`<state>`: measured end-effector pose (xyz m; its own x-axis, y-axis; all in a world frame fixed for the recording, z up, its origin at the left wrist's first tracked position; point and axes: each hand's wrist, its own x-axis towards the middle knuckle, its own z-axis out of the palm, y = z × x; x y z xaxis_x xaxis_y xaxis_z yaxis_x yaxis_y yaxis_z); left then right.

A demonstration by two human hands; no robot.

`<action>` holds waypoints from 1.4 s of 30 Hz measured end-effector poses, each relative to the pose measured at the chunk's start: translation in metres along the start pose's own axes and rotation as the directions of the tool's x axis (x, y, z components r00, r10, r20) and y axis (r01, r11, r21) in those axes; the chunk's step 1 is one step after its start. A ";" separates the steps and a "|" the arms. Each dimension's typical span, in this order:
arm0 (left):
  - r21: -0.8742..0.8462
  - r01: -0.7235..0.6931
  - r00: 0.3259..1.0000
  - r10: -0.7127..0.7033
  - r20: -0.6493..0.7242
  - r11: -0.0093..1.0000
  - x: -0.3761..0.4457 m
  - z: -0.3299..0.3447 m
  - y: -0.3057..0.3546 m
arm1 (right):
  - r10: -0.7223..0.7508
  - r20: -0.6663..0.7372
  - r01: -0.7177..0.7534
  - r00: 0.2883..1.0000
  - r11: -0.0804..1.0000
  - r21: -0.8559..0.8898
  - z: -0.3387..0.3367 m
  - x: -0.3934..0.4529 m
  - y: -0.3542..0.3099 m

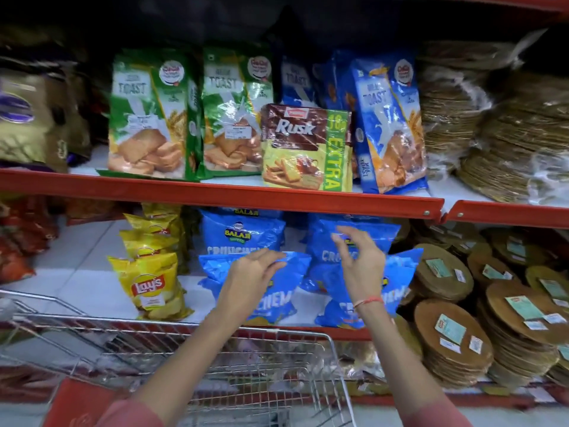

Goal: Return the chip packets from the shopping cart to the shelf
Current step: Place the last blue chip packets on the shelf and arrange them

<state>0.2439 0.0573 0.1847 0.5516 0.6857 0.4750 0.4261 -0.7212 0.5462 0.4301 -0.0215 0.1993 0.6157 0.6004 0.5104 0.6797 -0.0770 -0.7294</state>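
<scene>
Blue Balaji chip packets stand in two rows on the lower shelf (98, 291). My left hand (249, 278) hovers over the front left blue packet (286, 300), fingers spread and holding nothing. My right hand (360, 263) is raised in front of the right blue packets (397, 278), fingers apart and empty; a red thread is tied round its wrist. Yellow Lay's packets (151, 282) stand in a row to the left of the blue ones. The wire shopping cart (261, 374) is below my arms, and I see no packets in the part that shows.
The red shelf edge (215, 192) above carries green toast packs (147, 115), a Rusk pack (304, 149) and blue toast packs (388, 118). Stacks of round flatbread discs (452, 337) fill the right side. Red packets (18, 245) sit at far left.
</scene>
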 end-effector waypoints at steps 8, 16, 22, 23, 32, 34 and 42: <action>0.239 0.317 0.948 -0.316 -0.040 0.918 -0.030 -0.127 -0.133 | -0.153 0.625 0.277 0.765 0.955 -0.106 0.152 -0.023 -0.124; 0.407 0.349 0.885 -0.440 0.154 0.844 -0.038 -0.157 -0.224 | 0.090 0.791 0.330 0.605 0.876 -0.353 0.251 -0.041 -0.153; 0.454 0.360 0.865 -0.474 0.165 0.815 -0.021 -0.166 -0.244 | 0.095 0.798 0.298 0.596 0.896 -0.330 0.265 -0.037 -0.157; 0.475 0.337 0.875 -0.456 0.161 0.813 -0.020 -0.168 -0.248 | 0.098 0.798 0.289 0.594 0.900 -0.326 0.268 -0.038 -0.160; 0.514 0.305 0.889 -0.433 0.147 0.802 -0.020 -0.176 -0.244 | 0.094 0.791 0.241 0.605 0.925 -0.294 0.257 -0.042 -0.162; 0.496 0.288 0.908 -0.399 0.131 0.819 -0.015 -0.172 -0.229 | 0.074 0.769 0.199 0.635 0.946 -0.256 0.237 -0.035 -0.159; -0.058 0.276 0.926 -0.249 0.283 0.959 0.013 -0.121 -0.127 | 0.191 0.692 0.190 0.696 0.881 -0.433 0.117 0.006 -0.104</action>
<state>0.1101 0.1696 0.2046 0.6076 0.7868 0.1084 0.5196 -0.4970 0.6950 0.3161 0.0835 0.2253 0.2821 0.9543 -0.0991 0.8885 -0.2988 -0.3483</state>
